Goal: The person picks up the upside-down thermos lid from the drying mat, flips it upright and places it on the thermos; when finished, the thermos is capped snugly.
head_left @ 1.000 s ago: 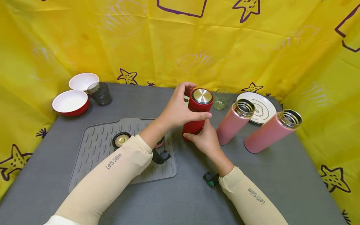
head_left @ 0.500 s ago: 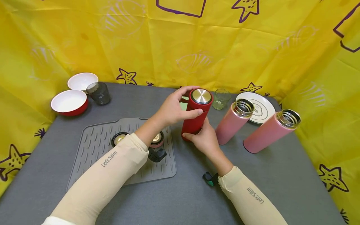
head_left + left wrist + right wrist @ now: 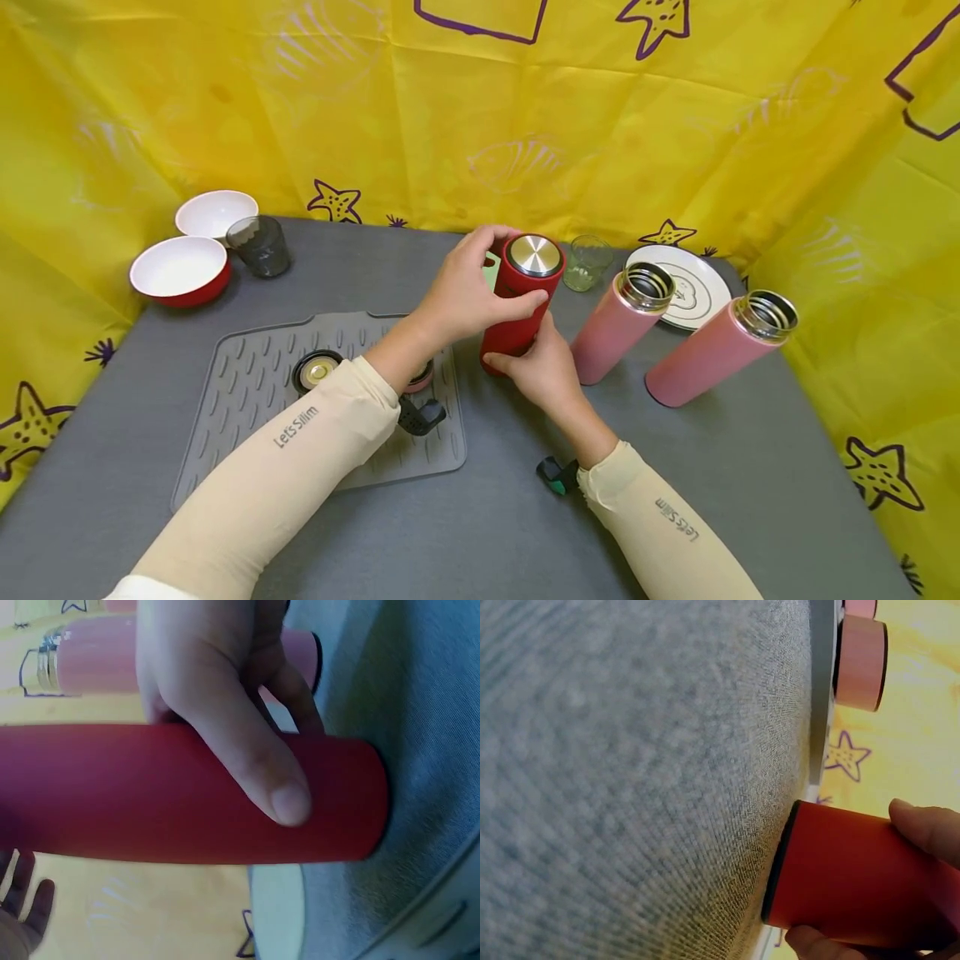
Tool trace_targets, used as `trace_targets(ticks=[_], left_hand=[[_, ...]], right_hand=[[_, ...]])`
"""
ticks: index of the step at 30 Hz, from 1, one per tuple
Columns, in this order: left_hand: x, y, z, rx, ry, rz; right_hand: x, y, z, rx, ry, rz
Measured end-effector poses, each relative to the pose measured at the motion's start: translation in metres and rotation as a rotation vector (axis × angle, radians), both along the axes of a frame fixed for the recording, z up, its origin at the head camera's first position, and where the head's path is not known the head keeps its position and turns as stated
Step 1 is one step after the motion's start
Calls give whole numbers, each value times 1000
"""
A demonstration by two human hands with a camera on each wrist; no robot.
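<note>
A red thermos (image 3: 517, 325) with a shiny silver disc on top stands upright on the table. My left hand (image 3: 468, 287) grips it at the lid (image 3: 534, 256), thumb across the front and fingers arched behind. Lower down, my right hand (image 3: 543, 367) holds the body near the base; its thumb (image 3: 289, 802) lies across the red side in the left wrist view. In the right wrist view the thermos base (image 3: 787, 862) meets the table. Two pink thermoses, a nearer one (image 3: 611, 333) and a farther-right one (image 3: 712, 358), stand without lids.
A grey drying mat (image 3: 247, 392) holds a black-rimmed lid (image 3: 316, 372) and a pink lid (image 3: 422, 379), partly behind my left arm. Bowls (image 3: 180, 267) and a dark glass (image 3: 258, 246) stand back left. Beyond the thermoses are a clear glass (image 3: 587, 262) and a white plate (image 3: 686, 292).
My left hand shifts slightly about the lid, its thumb first sliding left along the front, then back right a little. My right hand keeps its hold; the thermos stays standing.
</note>
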State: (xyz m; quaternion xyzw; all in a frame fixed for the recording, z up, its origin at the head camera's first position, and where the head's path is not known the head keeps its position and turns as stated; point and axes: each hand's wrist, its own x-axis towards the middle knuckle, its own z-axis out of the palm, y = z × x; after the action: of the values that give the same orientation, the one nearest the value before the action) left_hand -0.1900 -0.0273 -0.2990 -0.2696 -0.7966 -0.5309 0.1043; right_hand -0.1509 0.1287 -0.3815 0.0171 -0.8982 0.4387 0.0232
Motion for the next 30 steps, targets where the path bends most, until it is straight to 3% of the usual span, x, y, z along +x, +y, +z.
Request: trace_targets(ticks=[4,7,14,17,20,26,30], left_hand=[[-3,-4,-6,28,59,-68],[-2,-3,-7,38,75,-69],[7,10,-1,15,18,110],[8,12,-1,15,21,140],[7,11,-2,15,50,116],[5,5,-4,62,68,7],[6,6,-3,41,31,29]], right_hand=[[1,0,0,2,-14,-11],[1,0,1,6,-7,-10],[-1,1,1,5,25,16],[0,1,1,1,15,5],[1,2,2,9,4,-4],[1,1,3,2,4,0],[0,1,1,-7,24,13]])
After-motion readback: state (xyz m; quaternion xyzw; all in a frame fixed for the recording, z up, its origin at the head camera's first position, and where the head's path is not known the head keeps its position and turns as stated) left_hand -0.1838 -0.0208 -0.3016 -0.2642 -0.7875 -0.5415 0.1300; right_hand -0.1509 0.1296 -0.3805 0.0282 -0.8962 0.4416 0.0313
